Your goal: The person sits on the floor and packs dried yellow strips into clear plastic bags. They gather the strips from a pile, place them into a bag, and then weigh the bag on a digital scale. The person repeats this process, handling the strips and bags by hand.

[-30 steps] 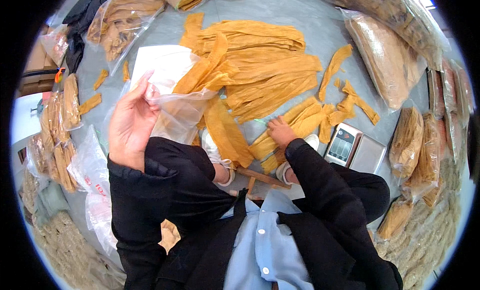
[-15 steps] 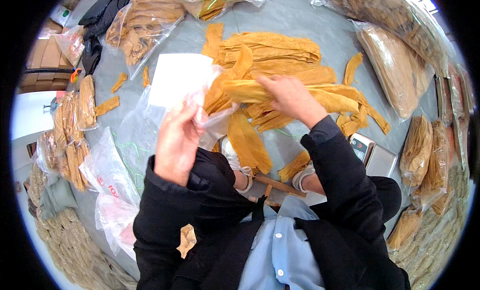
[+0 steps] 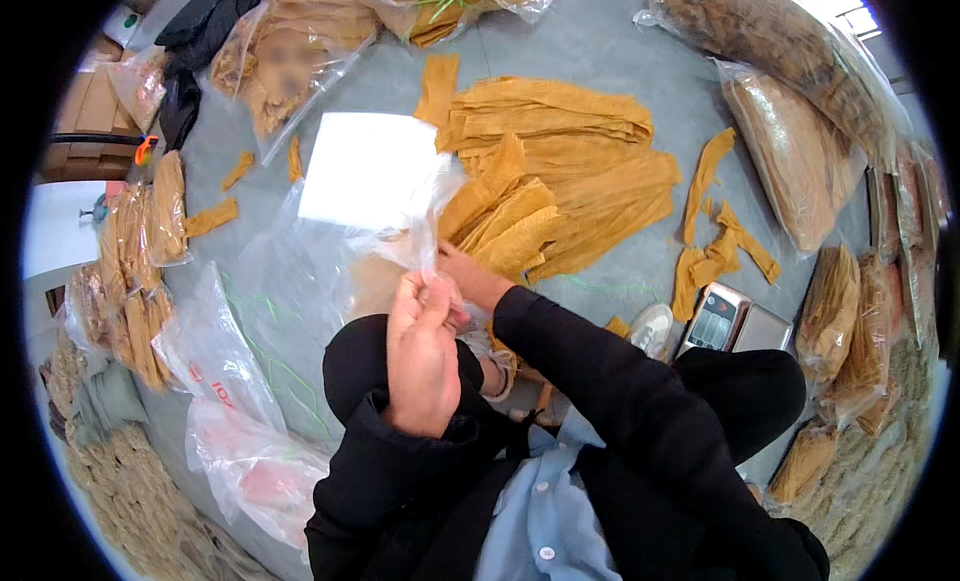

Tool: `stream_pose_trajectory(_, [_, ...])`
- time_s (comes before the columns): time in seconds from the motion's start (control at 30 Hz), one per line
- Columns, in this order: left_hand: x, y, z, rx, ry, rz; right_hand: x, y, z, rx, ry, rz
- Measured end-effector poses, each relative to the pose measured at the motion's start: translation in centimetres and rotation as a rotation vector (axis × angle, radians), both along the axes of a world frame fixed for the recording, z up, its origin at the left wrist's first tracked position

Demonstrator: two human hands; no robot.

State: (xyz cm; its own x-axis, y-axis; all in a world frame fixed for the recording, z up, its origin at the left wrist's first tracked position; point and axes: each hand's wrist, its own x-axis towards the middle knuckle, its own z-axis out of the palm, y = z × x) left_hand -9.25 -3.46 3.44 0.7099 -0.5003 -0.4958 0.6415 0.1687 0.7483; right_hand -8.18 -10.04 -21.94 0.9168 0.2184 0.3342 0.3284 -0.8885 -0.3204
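Observation:
My left hand (image 3: 425, 351) is closed in a pinch on the gathered edge of a clear plastic bag (image 3: 425, 231). Just beyond it, my right hand (image 3: 472, 281) reaches across to the left, low beside the bag. Its fingers are mostly hidden by the left hand and the plastic. A folded bundle of yellow-brown, wrinkled flat strips (image 3: 515, 216) lies right by the bag, above the right hand. Behind it spreads a wider pile of the same strips (image 3: 570, 116). A white sheet (image 3: 365, 171) lies against the bag at the left.
Loose strips (image 3: 707, 186) and a small scale (image 3: 735, 321) are on the floor at right. Filled clear bags (image 3: 790, 161) line the right side. An empty-looking plastic bag (image 3: 215, 341) and green string (image 3: 285, 366) lie at left. My shoe (image 3: 650, 331) stands near the scale.
My right hand has left the strips over the pile and come left and nearer, beside the bag. My left hand has shifted right and nearer, still pinching plastic. The strips now lie lower.

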Motion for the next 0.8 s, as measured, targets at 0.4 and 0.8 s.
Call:
stream_pose_trajectory(0.4, [4.6, 1.0, 3.5, -0.246, 0.236, 0.154, -16.4, -20.1, -1.4, 1.157, -0.001, -1.366])
stream_pose_trajectory(0.8, [6.5, -0.2, 3.2, -0.209, 0.278, 0.284, -14.0, -23.6, -6.1, 2.387, -0.083, -1.202])
